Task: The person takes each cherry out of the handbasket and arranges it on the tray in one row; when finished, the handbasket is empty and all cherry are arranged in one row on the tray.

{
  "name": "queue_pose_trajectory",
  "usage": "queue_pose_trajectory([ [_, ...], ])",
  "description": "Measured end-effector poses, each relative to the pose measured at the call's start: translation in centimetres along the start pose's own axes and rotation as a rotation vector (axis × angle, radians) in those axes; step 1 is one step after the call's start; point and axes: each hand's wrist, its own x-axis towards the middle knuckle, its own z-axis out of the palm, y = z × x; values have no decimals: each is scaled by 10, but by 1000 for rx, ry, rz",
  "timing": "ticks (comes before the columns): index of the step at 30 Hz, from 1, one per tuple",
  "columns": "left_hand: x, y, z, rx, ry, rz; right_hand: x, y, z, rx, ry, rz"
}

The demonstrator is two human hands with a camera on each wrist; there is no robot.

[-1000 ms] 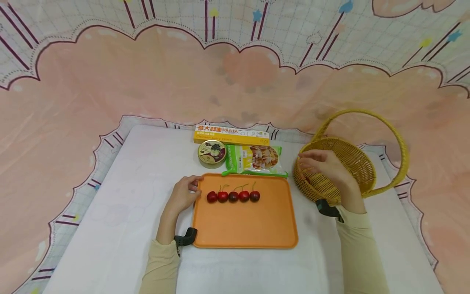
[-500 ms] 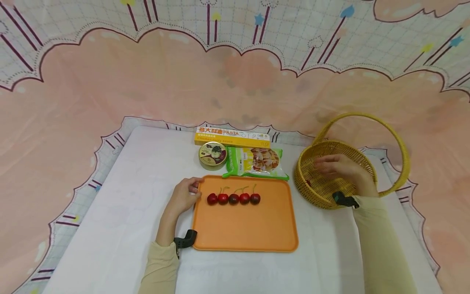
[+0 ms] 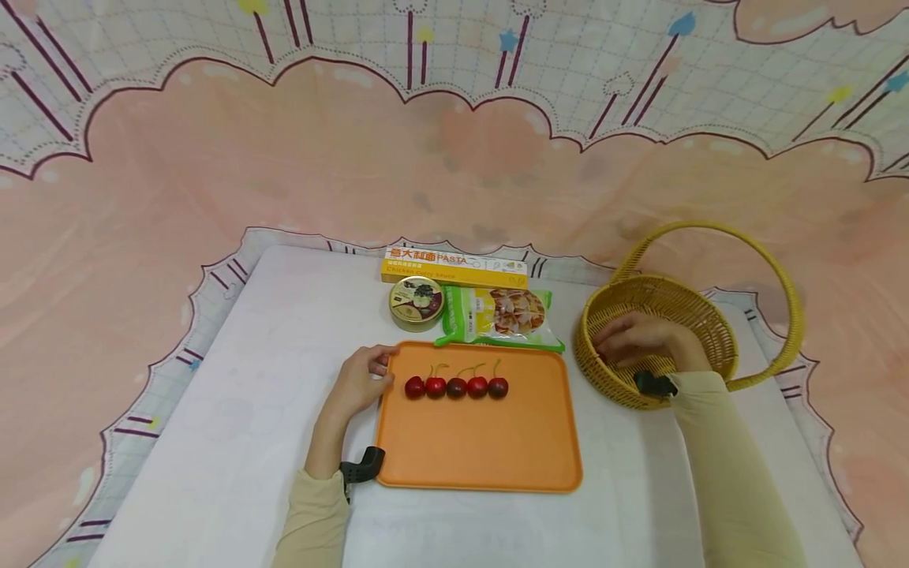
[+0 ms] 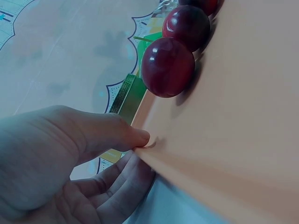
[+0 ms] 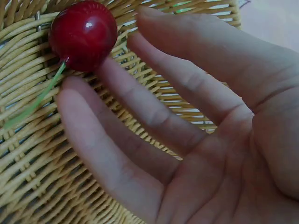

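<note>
Seemingly untouched cherry, right hand beside, basket

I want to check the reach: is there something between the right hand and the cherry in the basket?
Nothing visible: the right hand is open inside the basket, its fingers right beside the cherry.

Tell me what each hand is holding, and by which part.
The left hand pinches the orange tray at its left rim. The right hand holds nothing, its fingers beside a cherry.

Cherry in the basket hidden under the right hand from overhead, its stem blurred, row of cherries cut off beyond the left hand's grip
</note>
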Motion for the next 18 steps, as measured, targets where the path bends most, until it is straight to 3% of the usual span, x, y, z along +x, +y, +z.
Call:
queue_pose_trajectory([
  [9,1,2,1,13,3,-11,-3,0,3,27,-18,43],
  [15,1,1,1,10,3,-12,-6,2,-1,32,-25,-17],
  [18,1,1,1,10,1,-9,-12,2,-4,75,25,-57],
])
